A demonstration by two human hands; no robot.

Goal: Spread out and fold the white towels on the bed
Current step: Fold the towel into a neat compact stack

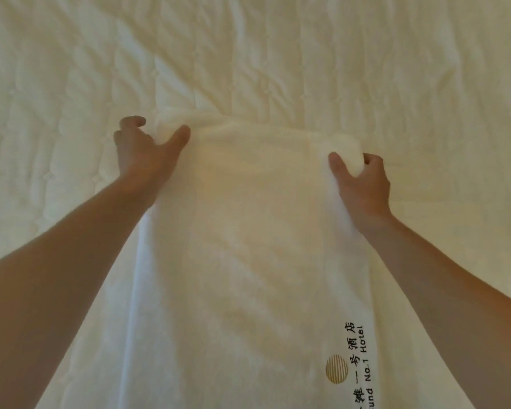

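Towel: your white towel (248, 246) lies lengthwise on the bed (71, 69), running from your body outward, with its far edge bunched.
Left hand: your left hand (143, 152) pinches the far left corner, thumb on top.
Right hand: your right hand (363, 184) grips the far right corner, fingers (373, 160) curled over the fold.
Logo: the hotel print (351, 364) sits near your right forearm.
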